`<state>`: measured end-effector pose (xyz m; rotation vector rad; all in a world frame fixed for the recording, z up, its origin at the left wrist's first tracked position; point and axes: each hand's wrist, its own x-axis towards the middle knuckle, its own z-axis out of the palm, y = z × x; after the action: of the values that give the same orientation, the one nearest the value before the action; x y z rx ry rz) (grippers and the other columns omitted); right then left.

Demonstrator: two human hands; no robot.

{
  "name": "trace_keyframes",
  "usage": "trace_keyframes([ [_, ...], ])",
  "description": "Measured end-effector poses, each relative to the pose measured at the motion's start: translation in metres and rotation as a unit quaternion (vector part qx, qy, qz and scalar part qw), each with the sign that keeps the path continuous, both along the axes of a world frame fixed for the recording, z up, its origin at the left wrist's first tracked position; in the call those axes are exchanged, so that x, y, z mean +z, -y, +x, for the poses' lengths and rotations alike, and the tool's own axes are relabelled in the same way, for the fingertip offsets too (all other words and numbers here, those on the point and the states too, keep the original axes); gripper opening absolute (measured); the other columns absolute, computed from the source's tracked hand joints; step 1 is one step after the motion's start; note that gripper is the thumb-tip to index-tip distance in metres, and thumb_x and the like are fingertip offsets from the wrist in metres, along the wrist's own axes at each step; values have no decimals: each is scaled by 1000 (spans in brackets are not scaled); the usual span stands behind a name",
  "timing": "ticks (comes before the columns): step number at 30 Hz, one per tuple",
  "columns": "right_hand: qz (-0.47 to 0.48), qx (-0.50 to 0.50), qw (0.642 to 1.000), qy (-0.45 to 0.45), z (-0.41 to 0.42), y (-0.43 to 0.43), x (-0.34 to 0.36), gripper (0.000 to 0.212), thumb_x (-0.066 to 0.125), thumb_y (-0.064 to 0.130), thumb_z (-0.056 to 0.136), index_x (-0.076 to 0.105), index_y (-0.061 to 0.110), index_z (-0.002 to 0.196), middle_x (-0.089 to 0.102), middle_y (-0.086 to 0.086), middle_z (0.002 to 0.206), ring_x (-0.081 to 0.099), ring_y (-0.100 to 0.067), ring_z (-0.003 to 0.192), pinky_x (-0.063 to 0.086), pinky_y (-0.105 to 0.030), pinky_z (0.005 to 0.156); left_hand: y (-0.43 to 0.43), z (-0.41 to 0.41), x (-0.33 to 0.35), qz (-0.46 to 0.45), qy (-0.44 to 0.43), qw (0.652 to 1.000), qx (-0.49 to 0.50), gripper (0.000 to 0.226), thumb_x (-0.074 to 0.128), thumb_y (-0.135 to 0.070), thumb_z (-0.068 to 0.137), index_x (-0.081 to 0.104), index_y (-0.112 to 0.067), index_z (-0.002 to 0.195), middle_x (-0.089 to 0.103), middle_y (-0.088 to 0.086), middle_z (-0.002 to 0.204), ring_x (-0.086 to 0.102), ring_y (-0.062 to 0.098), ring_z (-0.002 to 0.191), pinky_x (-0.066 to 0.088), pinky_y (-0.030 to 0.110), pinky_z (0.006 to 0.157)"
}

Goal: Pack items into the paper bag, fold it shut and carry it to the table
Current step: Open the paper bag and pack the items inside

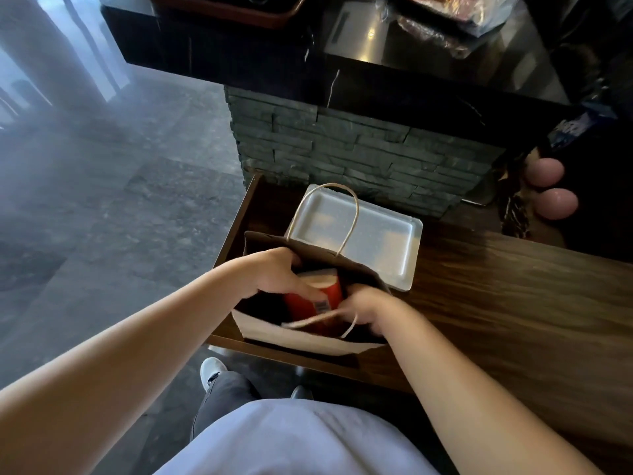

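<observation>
- The packing step is in hand: the paper bag stands open at the left end of the wooden table, and a red carton sits upright inside it, its pale top showing above the bag's near wall.
- The left hand reaches down into the bag from the left; its grip is wrapped against the carton's left side, seemingly seating it, though the fingertips are hidden inside.
- The right hand is at the bag's right edge, its grip closed on the near handle, holding the mouth open.
- Both forearms slant forward and down, converging on the bag.
- A white tray lies just behind the bag, touching or nearly touching its far wall; the far handle arches in front of it.
- Next, by my judgement: let go of the carton, withdraw the left hand, add any remaining items, then bring both walls together for the fold.
- Another person's fingers show well to the right of the bag.
</observation>
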<state>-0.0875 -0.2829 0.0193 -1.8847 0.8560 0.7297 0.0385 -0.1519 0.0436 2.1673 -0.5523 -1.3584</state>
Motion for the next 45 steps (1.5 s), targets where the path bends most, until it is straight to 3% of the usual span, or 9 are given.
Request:
trace_keyframes([
  [2, 55, -54, 997, -19, -4, 5, 2, 39, 72, 20, 77, 63, 14, 114, 66, -11, 113, 61, -29, 104, 48, -44, 95, -4, -1, -1, 10, -27, 999, -20, 71, 91, -28, 56, 57, -34, 118, 67, -1, 112, 65, 18, 97, 58, 36, 85],
  [5, 55, -32, 997, 47, -4, 5, 4, 31, 78, 30, 68, 64, 32, 95, 67, 0, 104, 59, -20, 99, 48, -40, 92, -2, -7, -8, 4, 152, 986, -66, 59, 82, -22, 67, 61, -27, 122, 66, -2, 110, 62, 17, 95, 54, 27, 77],
  [11, -52, 25, 986, 153, 4, -5, 3, 54, 70, 22, 79, 51, 26, 129, 56, -3, 128, 52, -24, 117, 45, -41, 101, -1, -13, -14, 21, 260, 948, -183, 19, 61, -20, 84, 65, -16, 102, 66, 4, 102, 62, 23, 95, 50, 30, 76],
  [16, -61, 32, 994, 86, 0, -3, 3, 46, 63, 31, 80, 55, 18, 124, 58, -2, 108, 55, -22, 100, 48, -36, 90, 3, -15, -18, -26, 226, 970, -82, 43, 68, -16, 82, 59, -18, 124, 63, 4, 121, 60, 23, 109, 53, 35, 92],
  [22, 10, -106, 994, -10, -9, 4, -4, 49, 57, 33, 88, 50, 13, 132, 57, -13, 128, 54, -25, 104, 45, -35, 90, -2, -8, -22, 145, 51, 982, -114, 48, 62, -37, 88, 53, -18, 132, 62, 1, 109, 59, 17, 89, 47, 31, 81],
  [29, -149, 173, 964, -139, 9, -19, -17, 50, 54, 26, 91, 46, 11, 138, 48, -14, 140, 48, -31, 125, 40, -36, 100, 15, -28, -37, 290, 49, 912, -286, 38, 42, -27, 98, 58, -5, 126, 62, 16, 127, 57, 25, 93, 46, 37, 96],
  [36, -130, 205, 960, -136, 7, -19, -19, 56, 54, 36, 89, 41, 17, 141, 44, -10, 144, 45, -29, 126, 35, -34, 98, 29, -23, -40, 223, -48, 969, -96, 35, 43, -23, 100, 56, -5, 127, 66, 9, 96, 60, 17, 70, 51, 30, 80],
  [42, -107, 101, 983, -112, 14, -20, -17, 44, 35, 24, 99, 45, 5, 137, 46, -19, 141, 44, -34, 127, 33, -35, 103, 22, 7, -45, 192, -119, 970, 95, 36, 54, -27, 93, 60, -6, 122, 68, 17, 113, 66, 32, 103, 51, 45, 96],
  [45, -95, 81, 988, -96, 14, -26, -24, 44, 36, 27, 98, 47, 7, 136, 48, -17, 141, 44, -34, 128, 32, -37, 109, 29, 12, -44, 189, -139, 963, 134, 41, 57, -37, 88, 61, -9, 119, 68, 15, 104, 66, 31, 92, 55, 43, 75],
])
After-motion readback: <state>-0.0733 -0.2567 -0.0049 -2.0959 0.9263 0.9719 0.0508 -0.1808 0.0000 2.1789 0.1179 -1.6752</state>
